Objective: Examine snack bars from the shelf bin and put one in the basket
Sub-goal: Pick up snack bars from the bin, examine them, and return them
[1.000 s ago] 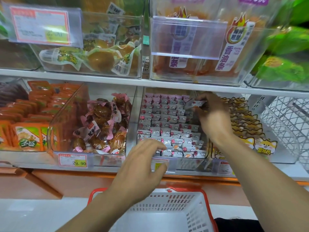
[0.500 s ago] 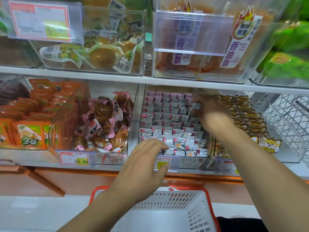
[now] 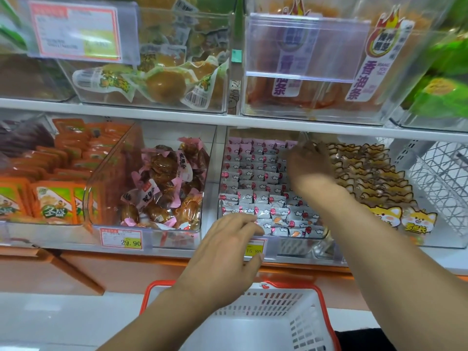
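Right hand [image 3: 307, 164]: you have pushed it deeper into the shelf bin [image 3: 298, 245], toward the back rows under the shelf edge. A second ago it sat nearer the middle with a small pink-and-white packet pinched at the fingertips.
Right grip: cannot tell. The frame is blurred and the back of the hand hides the fingers, so the packet is no longer visible (it may be tucked under the hand, or set back down).
Left hand [image 3: 228, 252]: barely moved. It hovers at the bin's front lip, over the yellow price tag [image 3: 254, 247].
Left grip: fingers apart and relaxed, holding nothing.
Snack bars [image 3: 253, 178]: small pink-and-white wrapped pieces, in tidy rows at the back of the bin, looser at the front.
Basket [image 3: 298, 323]: white with an orange rim, directly below the bin and under your left wrist. No bar shows in the visible part.
Neighbours: brown sweets in pink wrappers [image 3: 162, 183] in the bin to the left; cat-print packets [image 3: 387, 214] in the one to the right.
Step in hand: you are, by my reading, at the examining stage, returning one bar or reaching for another.
What it means: nothing has gone to the basket yet; the drop remains to be done.
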A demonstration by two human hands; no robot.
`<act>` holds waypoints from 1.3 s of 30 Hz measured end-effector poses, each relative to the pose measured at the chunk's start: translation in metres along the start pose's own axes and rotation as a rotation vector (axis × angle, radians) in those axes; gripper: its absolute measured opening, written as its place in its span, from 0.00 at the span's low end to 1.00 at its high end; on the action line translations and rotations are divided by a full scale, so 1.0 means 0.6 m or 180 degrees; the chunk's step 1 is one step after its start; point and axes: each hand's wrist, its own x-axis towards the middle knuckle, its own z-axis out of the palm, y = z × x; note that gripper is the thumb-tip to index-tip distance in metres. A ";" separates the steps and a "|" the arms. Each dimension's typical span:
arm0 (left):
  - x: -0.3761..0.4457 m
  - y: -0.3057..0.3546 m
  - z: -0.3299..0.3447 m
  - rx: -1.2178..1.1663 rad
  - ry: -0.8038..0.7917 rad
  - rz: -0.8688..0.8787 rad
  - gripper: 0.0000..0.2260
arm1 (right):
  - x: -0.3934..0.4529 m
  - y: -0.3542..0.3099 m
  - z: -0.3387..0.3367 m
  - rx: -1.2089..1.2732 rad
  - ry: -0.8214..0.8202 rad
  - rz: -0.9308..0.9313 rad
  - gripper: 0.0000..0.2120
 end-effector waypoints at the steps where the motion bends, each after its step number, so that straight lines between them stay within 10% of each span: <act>1: 0.000 0.000 0.000 0.0005 -0.0007 0.0003 0.18 | 0.001 -0.002 0.003 -0.0089 -0.0059 -0.0001 0.22; 9: 0.001 -0.004 -0.008 -0.0160 -0.0051 0.0024 0.17 | 0.004 -0.006 0.003 0.0241 0.0383 0.0238 0.11; 17: -0.006 0.002 -0.030 -0.0490 0.0283 -0.0134 0.15 | -0.011 0.011 -0.024 0.2505 0.1520 0.1229 0.09; 25: -0.016 0.006 -0.058 -0.0976 0.1304 -0.0345 0.22 | -0.156 -0.018 -0.043 0.3681 0.2104 -0.0023 0.08; 30: -0.024 0.008 -0.068 -0.0992 0.1291 -0.0050 0.19 | -0.242 -0.065 -0.070 0.3619 0.1821 -0.1440 0.07; 39: -0.040 0.032 -0.064 -0.3036 0.0913 -0.0699 0.06 | -0.259 -0.069 -0.093 0.5627 0.0540 -0.0361 0.12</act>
